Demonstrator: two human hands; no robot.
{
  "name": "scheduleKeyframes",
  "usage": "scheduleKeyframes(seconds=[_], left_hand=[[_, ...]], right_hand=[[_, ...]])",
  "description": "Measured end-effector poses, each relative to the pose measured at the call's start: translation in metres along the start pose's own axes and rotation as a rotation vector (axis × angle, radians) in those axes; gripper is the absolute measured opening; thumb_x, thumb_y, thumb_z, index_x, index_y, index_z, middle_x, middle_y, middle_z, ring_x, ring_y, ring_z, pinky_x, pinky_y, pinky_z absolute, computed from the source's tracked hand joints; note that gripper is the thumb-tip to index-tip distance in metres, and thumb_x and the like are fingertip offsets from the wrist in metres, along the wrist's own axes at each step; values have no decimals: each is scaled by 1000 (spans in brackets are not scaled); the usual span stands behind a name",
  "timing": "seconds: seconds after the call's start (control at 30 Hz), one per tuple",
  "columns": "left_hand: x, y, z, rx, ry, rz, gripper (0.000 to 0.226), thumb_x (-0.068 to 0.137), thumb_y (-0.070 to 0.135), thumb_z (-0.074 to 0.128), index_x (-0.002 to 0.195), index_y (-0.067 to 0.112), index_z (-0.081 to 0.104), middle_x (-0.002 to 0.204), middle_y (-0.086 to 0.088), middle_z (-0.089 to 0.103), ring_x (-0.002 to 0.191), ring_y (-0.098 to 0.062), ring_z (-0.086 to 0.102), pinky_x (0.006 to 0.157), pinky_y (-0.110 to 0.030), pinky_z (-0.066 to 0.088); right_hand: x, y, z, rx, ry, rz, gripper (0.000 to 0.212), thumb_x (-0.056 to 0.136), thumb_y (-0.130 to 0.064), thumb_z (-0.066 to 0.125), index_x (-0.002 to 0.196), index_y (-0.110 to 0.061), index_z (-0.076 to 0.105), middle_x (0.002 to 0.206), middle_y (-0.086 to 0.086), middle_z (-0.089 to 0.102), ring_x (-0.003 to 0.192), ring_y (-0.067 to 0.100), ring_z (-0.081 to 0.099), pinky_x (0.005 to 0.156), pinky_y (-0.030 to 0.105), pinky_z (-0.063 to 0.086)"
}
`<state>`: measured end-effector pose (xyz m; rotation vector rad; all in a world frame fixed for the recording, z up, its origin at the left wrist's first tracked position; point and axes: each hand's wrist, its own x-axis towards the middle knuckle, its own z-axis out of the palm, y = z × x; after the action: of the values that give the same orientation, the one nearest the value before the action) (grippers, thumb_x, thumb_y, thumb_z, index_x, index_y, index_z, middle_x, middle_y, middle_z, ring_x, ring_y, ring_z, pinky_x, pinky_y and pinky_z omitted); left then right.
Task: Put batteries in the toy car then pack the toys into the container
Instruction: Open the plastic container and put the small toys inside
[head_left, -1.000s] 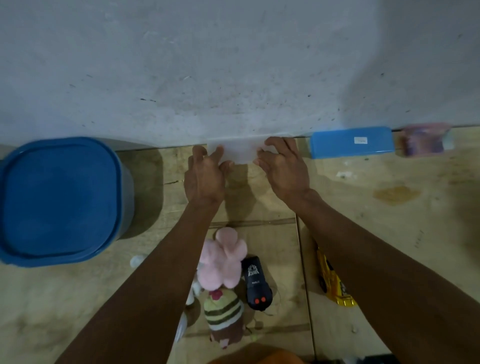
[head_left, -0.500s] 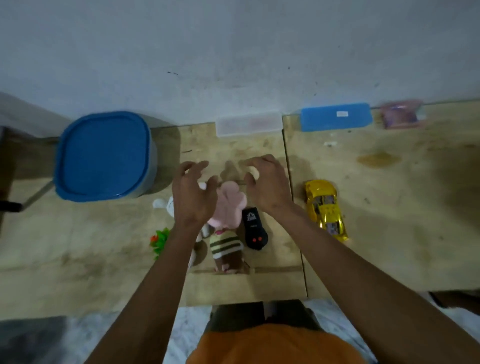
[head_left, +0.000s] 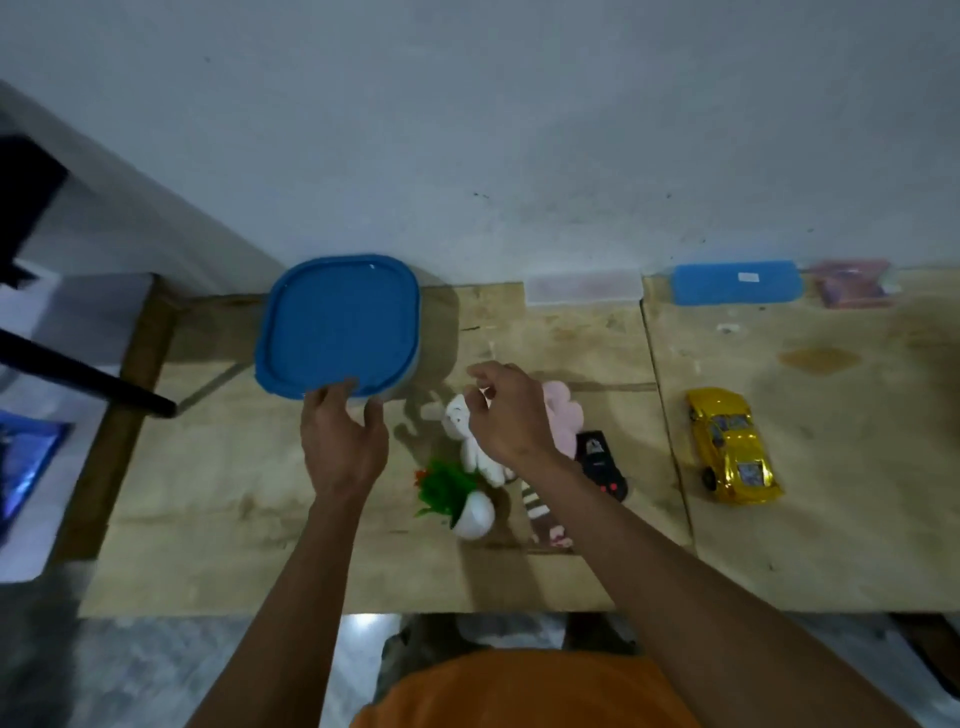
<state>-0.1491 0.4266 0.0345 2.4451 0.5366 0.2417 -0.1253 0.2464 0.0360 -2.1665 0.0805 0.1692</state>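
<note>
At the far left of the counter stood the container, its blue lid on and its back against the wall, clear of the toys so it could be opened without knocking them. Your left hand had reached its near rim, fingers spread wide and the tips touching the lid's edge; nothing was gripped, and I judged you were about to lift the lid. Just right of that, the soft toys lay bunched together near the middle: a small green plant in a white pot, a white plush, a pink plush and a striped one, gathered where both hands could sweep them in. Your right hand hovered over the white plush, fingers loosely curled and half open, holding nothing that I could see. Beside the plush sat a black remote. Well apart to the right, the yellow toy car rested on its wheels alone; whether batteries were in it could not be told. Along the far edge lay a clear box, a blue case and a pink packet.
</note>
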Motion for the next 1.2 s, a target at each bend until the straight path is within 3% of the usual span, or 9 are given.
scheduleKeyframes(seconds=[0.13, 0.27, 0.4, 0.53, 0.7, 0.83, 0.97, 1.03, 1.2], left_hand=[[62, -40, -20, 69, -70, -55, 49, 95, 31, 64, 137, 8, 55, 138, -22, 52, 128, -40, 49, 102, -51, 45], [122, -72, -25, 107, -171, -128, 70, 92, 46, 62, 148, 11, 37, 148, -19, 42, 136, -40, 35, 108, -57, 39], [164, -87, -18, 36, -300, -189, 86, 83, 52, 73, 146, 6, 37, 144, -18, 47, 134, -40, 39, 108, -53, 40], [177, -93, -11, -69, -349, -212, 84, 74, 38, 86, 140, 9, 43, 139, -13, 50, 129, -37, 47, 104, -52, 47], [184, -92, -8, -160, -309, -292, 89, 64, 29, 94, 137, 11, 46, 138, -11, 49, 127, -32, 50, 102, -49, 51], [188, -86, -7, -245, -299, -392, 101, 60, 19, 97, 144, 10, 42, 140, -9, 49, 128, -29, 51, 106, -44, 49], [192, -82, -7, -257, -305, -455, 107, 59, 16, 97, 147, 10, 37, 142, -10, 47, 130, -29, 48, 107, -45, 48], [195, -82, -8, -244, -316, -478, 110, 54, 18, 99, 145, 10, 38, 141, -10, 49, 129, -31, 49, 106, -47, 49], [201, -88, -12, -349, -377, -513, 111, 50, 15, 100, 144, 15, 40, 139, -6, 53, 123, -28, 55, 101, -49, 52]], right_hand=[[31, -36, 46, -54, 20, 103, 26, 94, -15, 57, 118, -7, 65, 115, 13, 67, 107, 29, 61, 87, 31, 47], [59, -60, 81, -46, 72, 181, 33, 98, -16, 55, 130, -8, 55, 125, 18, 61, 112, 33, 58, 93, 37, 48], [82, -68, 102, -21, 77, 293, 44, 99, -21, 55, 141, -14, 46, 132, 13, 56, 120, 32, 55, 90, 34, 46], [91, -71, 119, 68, 123, 399, 33, 97, -20, 57, 129, -11, 57, 122, 13, 62, 112, 31, 60, 93, 40, 53], [93, -75, 132, 226, 272, 502, 32, 97, -14, 57, 128, -12, 57, 121, 9, 65, 109, 28, 63, 94, 43, 55], [99, -74, 135, 307, 321, 599, 30, 96, -15, 60, 125, -11, 54, 116, 6, 65, 99, 23, 64, 79, 33, 54], [111, -74, 126, 410, 283, 674, 8, 92, -20, 65, 97, -14, 63, 96, 3, 68, 81, 18, 65, 63, 26, 52], [113, -76, 121, 455, 258, 682, 12, 92, -20, 66, 82, -18, 59, 85, -1, 65, 75, 15, 63, 62, 25, 53], [110, -79, 120, 496, 243, 628, 14, 96, -20, 60, 104, -16, 49, 90, -3, 58, 79, 13, 60, 70, 31, 57]])
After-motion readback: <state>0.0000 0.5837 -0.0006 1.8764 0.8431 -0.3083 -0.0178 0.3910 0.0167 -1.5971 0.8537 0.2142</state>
